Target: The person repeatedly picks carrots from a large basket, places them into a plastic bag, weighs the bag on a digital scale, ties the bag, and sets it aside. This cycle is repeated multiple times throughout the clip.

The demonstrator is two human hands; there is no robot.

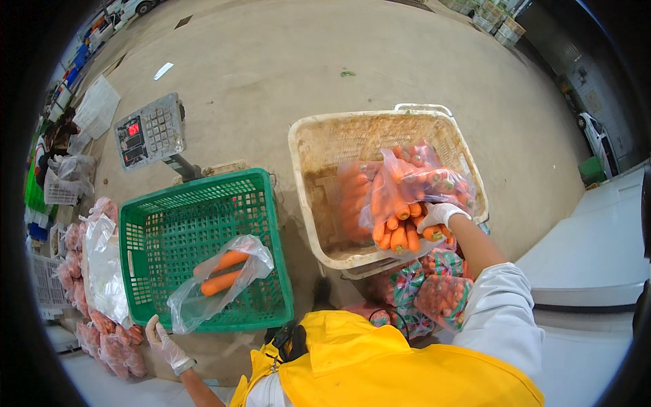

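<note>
My right hand (443, 215), in a white glove, touches loose carrots (399, 238) at the mouth of a clear bag in a dirty cream plastic basket (300, 193). Its fingertips are partly hidden among the carrots, so its grip is unclear. More bagged carrots (356, 198) lie beside and above. My left hand (167, 343), gloved too, is beside the lower left corner of a green plastic crate (203, 328), with fingers apart and nothing held. Inside that crate, a clear plastic bag (257, 249) holds a few carrots (221, 282).
A weighing scale's keypad display (150, 132) rises behind the green crate. Bagged carrots (442, 300) are stacked below the cream basket. At left are clear plastic bags (104, 269), pink-tinted bags of produce (119, 351) and crates. Another person (63, 132) is at the far left.
</note>
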